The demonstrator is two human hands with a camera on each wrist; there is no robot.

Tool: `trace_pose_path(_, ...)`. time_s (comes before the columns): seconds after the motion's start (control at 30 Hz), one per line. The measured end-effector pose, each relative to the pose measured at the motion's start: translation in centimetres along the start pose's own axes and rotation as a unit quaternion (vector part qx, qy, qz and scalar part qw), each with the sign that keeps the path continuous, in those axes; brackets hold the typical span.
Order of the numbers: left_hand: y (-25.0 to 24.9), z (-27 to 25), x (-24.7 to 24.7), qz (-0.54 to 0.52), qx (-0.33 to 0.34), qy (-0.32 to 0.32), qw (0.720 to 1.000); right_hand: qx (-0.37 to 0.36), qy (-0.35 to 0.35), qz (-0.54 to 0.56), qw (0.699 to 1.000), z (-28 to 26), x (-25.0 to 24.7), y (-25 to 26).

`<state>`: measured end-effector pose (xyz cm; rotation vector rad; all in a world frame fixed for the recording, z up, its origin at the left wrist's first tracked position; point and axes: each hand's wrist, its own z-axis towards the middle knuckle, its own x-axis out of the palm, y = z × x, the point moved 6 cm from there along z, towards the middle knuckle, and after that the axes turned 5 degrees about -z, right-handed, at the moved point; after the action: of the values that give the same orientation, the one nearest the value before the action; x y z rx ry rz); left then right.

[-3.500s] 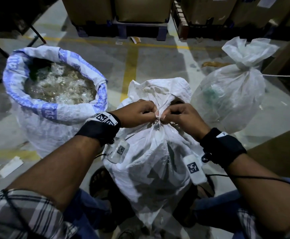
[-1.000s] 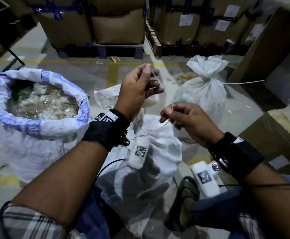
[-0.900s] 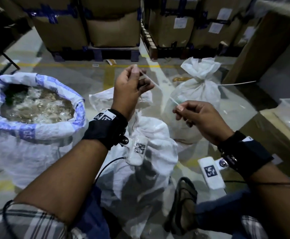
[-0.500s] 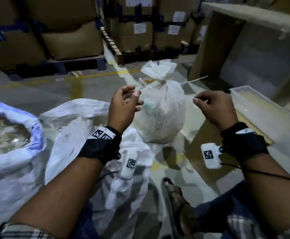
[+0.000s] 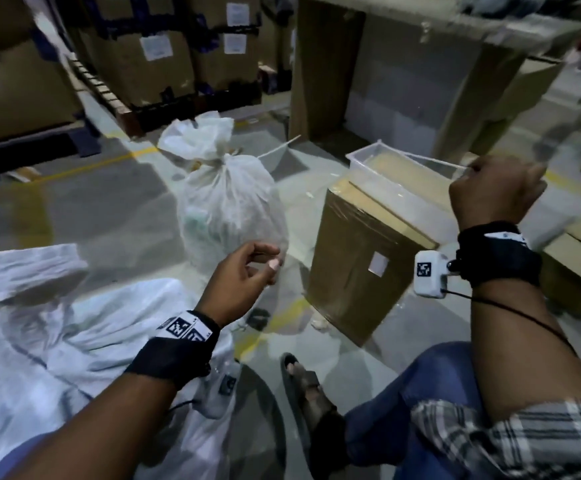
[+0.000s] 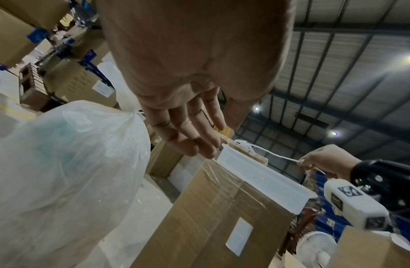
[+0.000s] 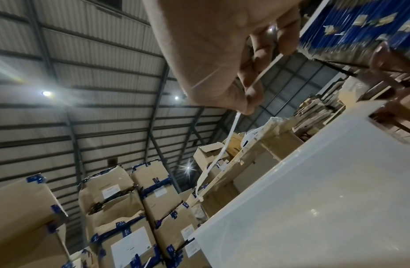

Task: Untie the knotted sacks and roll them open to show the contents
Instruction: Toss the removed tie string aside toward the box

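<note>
The warehouse was dim. Ceiling lamps (image 7: 46, 93) flared into streaked glare in both wrist views. The head view was soft with motion blur, worst toward its right edge, and wide-angle distortion bent the stacked cartons (image 5: 150, 60) outward.

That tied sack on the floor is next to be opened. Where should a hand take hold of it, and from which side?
Grip the tied sack at its cinched neck, coming down from above. The plastic gathers there into a narrow waist under the flared top, so fingers can close round it; the bulging body below offers no such hold. The left hand is free and nearer.
</note>
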<state>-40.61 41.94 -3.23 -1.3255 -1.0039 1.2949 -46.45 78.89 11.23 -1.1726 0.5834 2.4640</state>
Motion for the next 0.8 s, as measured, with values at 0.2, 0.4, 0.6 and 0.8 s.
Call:
trace_pose_path(0.2, 0.4, 0.7, 2.6, 0.031, 0.018, 0.042, 0.998, 0.002, 0.086, -0.001, 0.996, 0.3, 3.1, 1.8)
trace_pose_path(0.4, -1.3, 2.5, 4.7, 0.019, 0.04, 0.043, 0.998, -0.066, 0.142, 0.054, 0.986, -1.0, 5.3, 5.5)
trace_pose_path(0.6, -5.0, 6.7, 8.6, 0.038, 0.096, 0.036, 0.994, -0.021, 0.22, 0.187, 0.957, -1.5, 6.9, 5.2)
trace_pose_path(0.8, -9.3, 10.9, 13.7, 0.163, 0.189, 0.038, 0.968, 0.034, 0.245, 0.187, 0.951, -1.1, 7.6, 3.5)
